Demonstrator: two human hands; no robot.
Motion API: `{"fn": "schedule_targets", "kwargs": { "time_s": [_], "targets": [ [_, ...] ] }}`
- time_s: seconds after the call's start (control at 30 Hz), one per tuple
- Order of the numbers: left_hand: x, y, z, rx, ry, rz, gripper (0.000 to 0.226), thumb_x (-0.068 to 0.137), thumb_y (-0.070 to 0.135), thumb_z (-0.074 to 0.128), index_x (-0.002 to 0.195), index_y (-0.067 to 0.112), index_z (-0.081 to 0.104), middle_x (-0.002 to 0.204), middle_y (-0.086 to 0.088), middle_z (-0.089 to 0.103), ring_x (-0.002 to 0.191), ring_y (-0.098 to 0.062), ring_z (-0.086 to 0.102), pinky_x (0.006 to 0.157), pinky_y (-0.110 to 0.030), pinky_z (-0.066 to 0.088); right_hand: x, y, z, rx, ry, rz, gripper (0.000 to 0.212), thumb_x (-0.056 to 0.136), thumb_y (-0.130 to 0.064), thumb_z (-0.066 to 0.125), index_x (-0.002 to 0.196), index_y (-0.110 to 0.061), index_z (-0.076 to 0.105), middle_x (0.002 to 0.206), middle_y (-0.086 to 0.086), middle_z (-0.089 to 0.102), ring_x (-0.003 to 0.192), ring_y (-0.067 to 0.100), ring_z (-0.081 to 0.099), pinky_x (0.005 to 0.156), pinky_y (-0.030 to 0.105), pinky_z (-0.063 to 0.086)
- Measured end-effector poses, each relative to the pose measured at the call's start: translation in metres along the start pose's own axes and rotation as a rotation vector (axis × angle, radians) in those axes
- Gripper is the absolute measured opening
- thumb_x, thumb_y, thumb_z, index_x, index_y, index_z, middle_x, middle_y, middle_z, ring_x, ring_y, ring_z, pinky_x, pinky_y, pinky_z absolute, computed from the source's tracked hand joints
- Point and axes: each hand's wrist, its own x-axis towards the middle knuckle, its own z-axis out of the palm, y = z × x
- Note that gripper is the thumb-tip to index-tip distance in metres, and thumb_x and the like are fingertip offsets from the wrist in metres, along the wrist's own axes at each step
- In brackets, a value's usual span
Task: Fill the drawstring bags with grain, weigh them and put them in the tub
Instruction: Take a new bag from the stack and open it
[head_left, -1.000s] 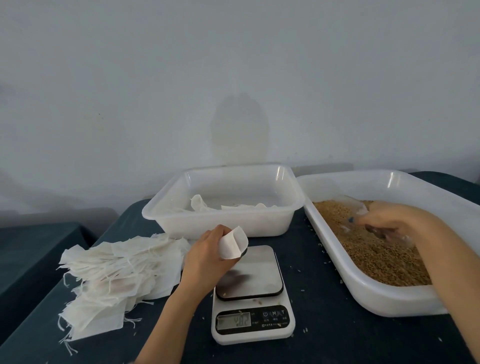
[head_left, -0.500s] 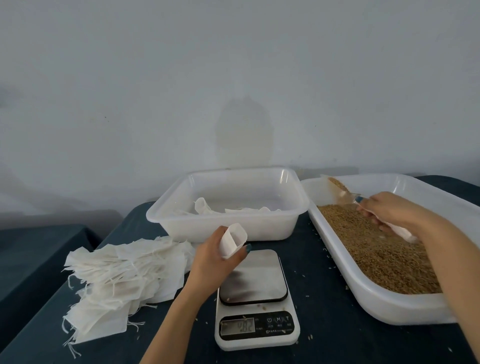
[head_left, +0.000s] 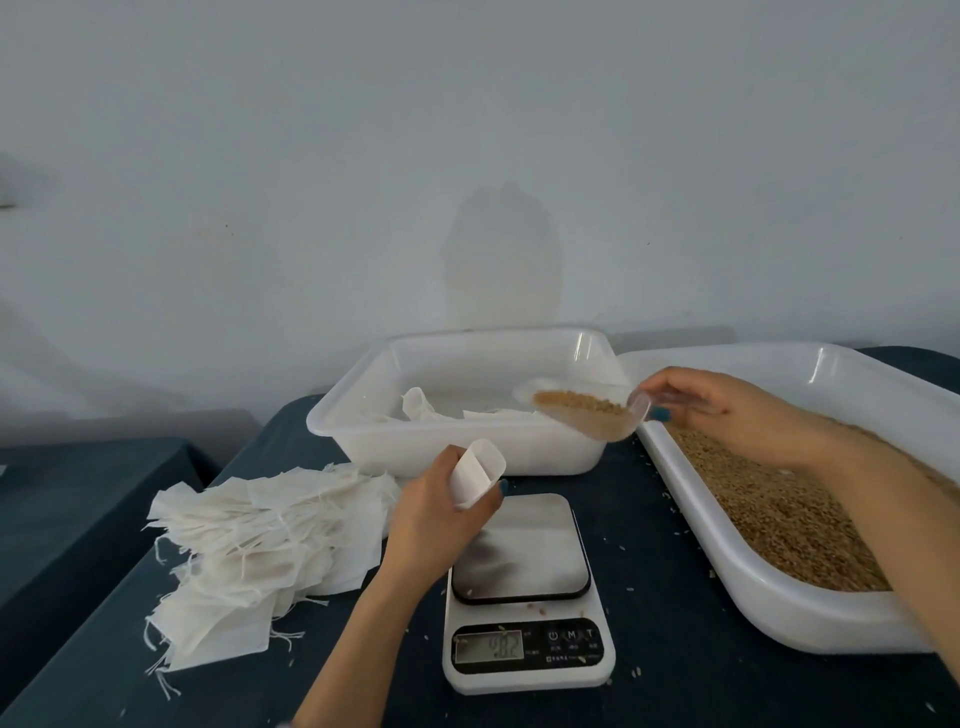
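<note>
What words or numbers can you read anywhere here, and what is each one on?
"M": middle of the buttons on the scale.
"T": the button right of it; a power symbol sits on the left one.
Display: digits blurred, perhaps "98.2", not certain.
Small print under the buttons: too small to read.
Nothing else shows any text.

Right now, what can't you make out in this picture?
Head view only:
- scale display: digits blurred.
- bags in the tub: count hidden by its front wall.
- grain tray: right side cut off by the frame edge.
- scoop handle: mostly covered by the right hand.
</note>
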Motion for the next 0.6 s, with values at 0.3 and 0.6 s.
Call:
{"fn": "schedule_targets", "kwargs": {
  "time_s": [0.3,0.6],
  "targets": [
    [-0.001,0.006,0.001,0.052,-0.003,0.034,0.028,0.078,0.054,0.069,0.092,0.037,0.051,0.084,0.014,0.065,0.079,-0.002,0.061,0.062,-0.024,0.049,0.005,-0.006,0.013,-0.408,0.019,-0.174,0.02,0.092,-0.042,0.055,0.11,-0.05,0.059,0.1,-0.032,0.057,0.1,-0.007,0.048,0.092,0.035,0.044],
    [-0.003,0.007,0.002,0.095,-0.03,0.085,0.031,0.079,0.05,0.073,0.094,0.045,0.046,0.09,0.025,0.059,0.087,0.007,0.055,0.073,-0.028,0.053,0.008,-0.026,0.009,-0.839,0.122,-0.278,0.03,0.098,-0.045,0.046,0.126,-0.049,0.054,0.112,-0.029,0.047,0.115,-0.002,0.039,0.106,0.028,0.016]
  ]
}}
